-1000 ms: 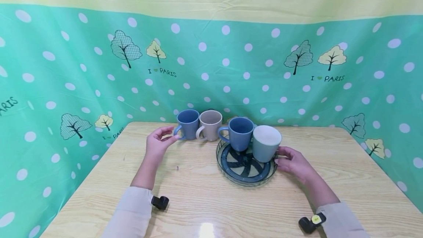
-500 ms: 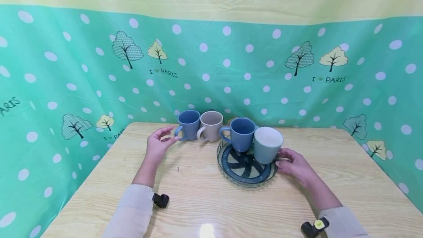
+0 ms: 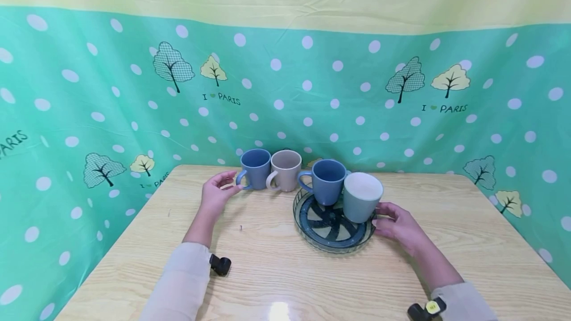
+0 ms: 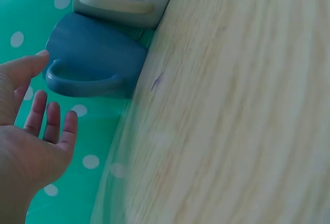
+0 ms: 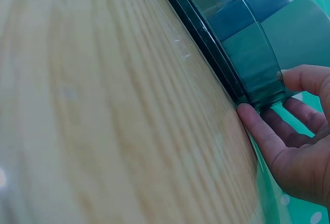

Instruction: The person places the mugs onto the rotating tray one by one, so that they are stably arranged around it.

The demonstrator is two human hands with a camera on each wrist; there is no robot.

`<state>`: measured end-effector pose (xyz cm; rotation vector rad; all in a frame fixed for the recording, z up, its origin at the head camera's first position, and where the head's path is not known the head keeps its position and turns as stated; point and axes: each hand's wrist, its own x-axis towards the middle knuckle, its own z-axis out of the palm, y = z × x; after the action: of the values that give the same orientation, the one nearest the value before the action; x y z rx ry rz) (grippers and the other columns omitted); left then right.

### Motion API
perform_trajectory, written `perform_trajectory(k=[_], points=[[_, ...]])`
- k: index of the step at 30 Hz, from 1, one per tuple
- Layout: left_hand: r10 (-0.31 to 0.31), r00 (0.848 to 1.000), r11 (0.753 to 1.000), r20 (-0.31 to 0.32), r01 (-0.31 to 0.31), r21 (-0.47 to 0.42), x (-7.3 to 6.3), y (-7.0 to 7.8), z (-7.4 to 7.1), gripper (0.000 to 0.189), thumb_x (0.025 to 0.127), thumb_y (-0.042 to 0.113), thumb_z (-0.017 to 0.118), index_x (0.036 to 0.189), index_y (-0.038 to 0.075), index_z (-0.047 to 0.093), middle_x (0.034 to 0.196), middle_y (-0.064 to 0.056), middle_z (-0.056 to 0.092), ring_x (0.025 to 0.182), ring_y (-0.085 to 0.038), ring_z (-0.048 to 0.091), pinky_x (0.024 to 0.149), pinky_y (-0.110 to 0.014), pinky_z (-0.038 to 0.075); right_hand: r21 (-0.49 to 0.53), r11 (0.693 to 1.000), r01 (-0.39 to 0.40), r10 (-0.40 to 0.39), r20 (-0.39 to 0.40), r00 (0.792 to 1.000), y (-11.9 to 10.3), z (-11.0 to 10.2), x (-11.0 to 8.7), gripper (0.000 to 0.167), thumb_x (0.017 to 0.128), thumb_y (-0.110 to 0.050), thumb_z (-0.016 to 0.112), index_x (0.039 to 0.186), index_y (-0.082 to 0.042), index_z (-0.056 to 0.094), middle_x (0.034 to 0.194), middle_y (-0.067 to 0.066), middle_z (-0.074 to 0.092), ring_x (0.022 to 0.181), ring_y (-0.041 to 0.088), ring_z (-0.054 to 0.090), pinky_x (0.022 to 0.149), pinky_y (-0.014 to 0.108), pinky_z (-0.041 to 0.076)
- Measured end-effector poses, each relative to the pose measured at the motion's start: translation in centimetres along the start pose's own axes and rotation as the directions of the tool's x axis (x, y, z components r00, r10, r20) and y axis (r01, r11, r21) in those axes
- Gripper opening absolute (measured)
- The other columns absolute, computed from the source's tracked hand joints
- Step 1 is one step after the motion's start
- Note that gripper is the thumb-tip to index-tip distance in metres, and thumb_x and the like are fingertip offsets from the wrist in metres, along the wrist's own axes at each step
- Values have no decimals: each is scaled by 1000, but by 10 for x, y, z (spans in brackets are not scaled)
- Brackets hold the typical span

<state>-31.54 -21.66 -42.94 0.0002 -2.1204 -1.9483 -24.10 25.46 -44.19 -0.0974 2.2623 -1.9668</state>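
Note:
My left hand (image 3: 217,193) is beside the left blue mug (image 3: 257,175), fingers loosely spread and thumb tip close to the mug's handle side. In the left wrist view this blue mug (image 4: 95,54) shows its handle, with nothing in the hand. My right hand (image 3: 398,224) touches the right side of a round, clear dark-green tray (image 3: 332,249). In the right wrist view, the thumb is low at the tray's wall (image 5: 258,64) and a fingertip is at its rim. A second blue mug (image 3: 327,182) and a pale green mug (image 3: 360,201) stand upright on the tray.
A beige mug (image 3: 285,171) stands upright between the two blue mugs, near the table's back edge. Behind the wooden table (image 3: 263,276) hangs a green dotted curtain (image 3: 308,98). Each sleeve carries a small black camera.
The view has shifted very slightly. Both hands stay almost where they were, with the left forearm a little further right; the mugs and tray have not moved on the table.

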Motion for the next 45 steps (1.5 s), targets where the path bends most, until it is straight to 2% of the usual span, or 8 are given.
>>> perform_trajectory(k=[6,14,18,27,38,45], points=[[-24,1000,1000,-3,24,18,6,-5,2,51,78,-4,78,126,-2,60,122,-16,62,110,-24,58,85,-19,54,5,1000,7,-7,-2,1000,1,1,0,61,88,-1,63,141,11,34,140,32,37,111,28,57,88,37,57],[-78,997,996,7,78,53,14,-11,5,49,78,-5,77,124,0,61,121,-21,63,109,-26,62,84,-20,55,10,1000,4,-4,4,1000,1,1,-1,63,88,-1,63,142,12,32,141,33,36,111,29,58,87,37,57],[-88,996,993,11,87,85,15,-14,5,44,78,-3,78,120,-3,63,117,-23,65,106,-27,65,84,-21,55,12,1000,14,-14,12,1000,1,1,-1,63,89,-2,63,141,12,32,141,33,36,112,30,57,87,38,57],[-87,996,987,-19,89,134,14,-12,9,31,80,1,78,109,-4,68,98,-14,72,87,-16,67,77,-20,57,12,1000,1,-1,-9,1000,2,0,0,61,88,-1,64,141,10,35,140,31,38,110,29,58,87,38,57],[-89,993,986,-74,98,134,7,-10,14,29,80,0,77,107,-5,68,96,-15,72,83,-12,66,74,-18,57,15,1000,5,-5,-8,1000,2,0,-1,62,88,-1,64,141,11,34,139,31,38,110,28,58,88,38,57],[-108,991,985,-79,117,125,4,-7,12,29,79,1,78,106,-4,69,93,-13,72,82,-12,66,73,-19,57,19,1000,8,-8,-7,1000,3,0,-1,62,88,0,64,141,11,34,140,31,37,112,31,57,88,39,57]])
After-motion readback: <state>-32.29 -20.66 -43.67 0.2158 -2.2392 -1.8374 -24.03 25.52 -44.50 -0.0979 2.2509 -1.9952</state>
